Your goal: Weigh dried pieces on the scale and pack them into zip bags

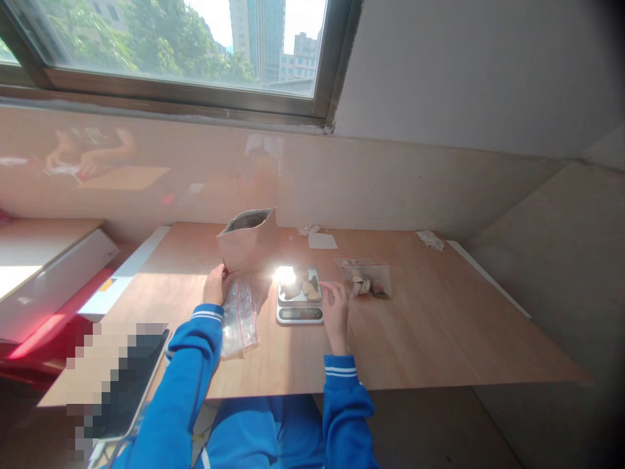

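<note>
A silver kitchen scale stands in the middle of the table, and several pale and dark dried slices lie on its pan. Bright glare covers the pan's upper left. At the scale's right edge is my right hand, its fingers bent but apart, fingertips by the pan; I see nothing held in it. My left hand is at the lower left corner of an upright brown paper pouch, open at the top. Its fingers are mostly hidden. Flat clear zip bags lie beside my left wrist.
Right of the scale lies a clear zip bag with similar slices inside. A white paper and crumpled tissues are near the wall. A dark tablet-like device, partly pixelated, is at the left front of the wooden table.
</note>
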A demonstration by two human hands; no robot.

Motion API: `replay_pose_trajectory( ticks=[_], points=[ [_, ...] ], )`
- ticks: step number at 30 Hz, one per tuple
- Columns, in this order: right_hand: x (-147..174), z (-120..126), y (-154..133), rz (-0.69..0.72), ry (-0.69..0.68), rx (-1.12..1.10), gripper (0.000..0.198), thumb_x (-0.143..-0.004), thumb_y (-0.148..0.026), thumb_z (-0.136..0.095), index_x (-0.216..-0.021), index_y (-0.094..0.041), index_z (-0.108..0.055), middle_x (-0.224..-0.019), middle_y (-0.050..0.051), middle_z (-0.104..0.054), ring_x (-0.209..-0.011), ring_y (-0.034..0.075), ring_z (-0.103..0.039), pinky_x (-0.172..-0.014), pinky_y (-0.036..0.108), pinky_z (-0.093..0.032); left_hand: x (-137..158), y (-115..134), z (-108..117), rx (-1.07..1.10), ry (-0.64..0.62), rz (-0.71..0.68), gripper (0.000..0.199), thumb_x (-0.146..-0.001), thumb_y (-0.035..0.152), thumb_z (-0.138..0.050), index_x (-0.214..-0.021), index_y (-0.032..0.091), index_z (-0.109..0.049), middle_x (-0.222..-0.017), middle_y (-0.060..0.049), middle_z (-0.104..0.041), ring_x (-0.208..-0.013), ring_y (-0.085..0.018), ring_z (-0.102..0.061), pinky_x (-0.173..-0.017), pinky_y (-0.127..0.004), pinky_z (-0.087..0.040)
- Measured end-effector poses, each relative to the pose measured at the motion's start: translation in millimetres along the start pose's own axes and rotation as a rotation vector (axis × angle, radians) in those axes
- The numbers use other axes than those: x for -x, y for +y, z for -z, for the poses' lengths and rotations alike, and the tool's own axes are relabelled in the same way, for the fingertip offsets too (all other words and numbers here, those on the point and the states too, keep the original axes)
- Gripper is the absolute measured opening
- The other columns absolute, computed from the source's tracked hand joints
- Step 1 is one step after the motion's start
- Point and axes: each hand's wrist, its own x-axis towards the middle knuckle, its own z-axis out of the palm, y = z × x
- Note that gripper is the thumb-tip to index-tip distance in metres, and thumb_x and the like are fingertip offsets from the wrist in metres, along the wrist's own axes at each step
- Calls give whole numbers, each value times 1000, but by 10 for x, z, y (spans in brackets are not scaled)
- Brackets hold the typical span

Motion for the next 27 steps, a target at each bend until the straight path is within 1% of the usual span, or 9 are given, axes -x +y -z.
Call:
replay_pose_trajectory(
  ticks=[5, 9, 11, 14, 17, 19, 22, 25, 27],
  points=[
    [169, 122, 184, -113, 25, -38, 30, -88, -20, -39, -95, -19, -68, -96, 10, -61, -93, 21, -57, -82, 38, -48, -3, 13, -29, 37, 56, -54, 31, -83, 37, -52, -108, 18, -50, -100, -9, -59, -94, -23, -56, -84, -37, -46],
    [318, 164, 347, -218, 69, -30, 30, -85, -19, -38, -90, -18, -67, -91, 10, -59, -88, 22, -56, -81, 38, -48, 26, 102, 0, 174, 261, -146, 51, -75, 21, -50, -125, 16, -39, -126, -15, -47, -108, -21, -55, -86, -36, -47],
    [357, 173, 404, -262, 102, -24, 30, -82, -19, -37, -87, -18, -67, -90, 10, -59, -87, 22, -56, -82, 38, -47, 59, 125, 42, 197, 375, -61, 46, -70, 12, -44, -116, 16, -47, -119, -13, -52, -99, -19, -57, -83, -35, -48],
    [372, 178, 442, -293, 125, -38, 30, -81, -19, -37, -85, -18, -66, -91, 10, -60, -88, 22, -56, -84, 36, -46, 110, 130, 140, 157, 466, 87, 26, -63, 6, -37, -74, 18, -57, -79, -6, -58, -79, -19, -57, -78, -34, -46],
    [373, 180, 437, -303, 89, -42, 30, -81, -18, -36, -84, -18, -66, -91, 10, -61, -90, 22, -57, -85, 36, -45, 138, 223, 296, 143, 407, 60, 19, -60, 8, -38, -51, 21, -47, -58, -4, -52, -67, -18, -53, -71, -32, -44],
    [376, 181, 428, -311, 70, -45, 30, -80, -18, -35, -83, -18, -65, -90, 9, -62, -90, 22, -57, -85, 36, -45, 155, 394, 430, 153, 354, 5, 19, -63, 9, -39, -51, 21, -48, -58, -3, -54, -64, -18, -53, -68, -31, -43],
    [380, 182, 415, -324, 70, -55, 29, -79, -18, -36, -82, -18, -65, -89, 9, -62, -88, 22, -57, -84, 36, -45, 238, 746, 606, 107, 271, -56, 23, -73, 14, -39, -60, 22, -56, -63, -2, -58, -70, -18, -56, -75, -32, -43],
    [379, 182, 403, -337, 67, -66, 28, -79, -18, -37, -80, -18, -64, -87, 9, -63, -86, 22, -58, -82, 36, -46, 440, 998, 646, 103, 145, 134, 22, -78, 16, -39, -83, 24, -59, -75, -1, -63, -69, -18, -59, -67, -30, -42],
    [375, 183, 394, -343, 59, -73, 27, -78, -18, -37, -79, -19, -64, -86, 8, -64, -85, 22, -58, -82, 35, -46, 624, 1041, 577, 10, 40, 266, 13, -82, 27, -43, -86, 24, -55, -77, -1, -63, -67, -20, -59, -62, -31, -40]
  ],
)
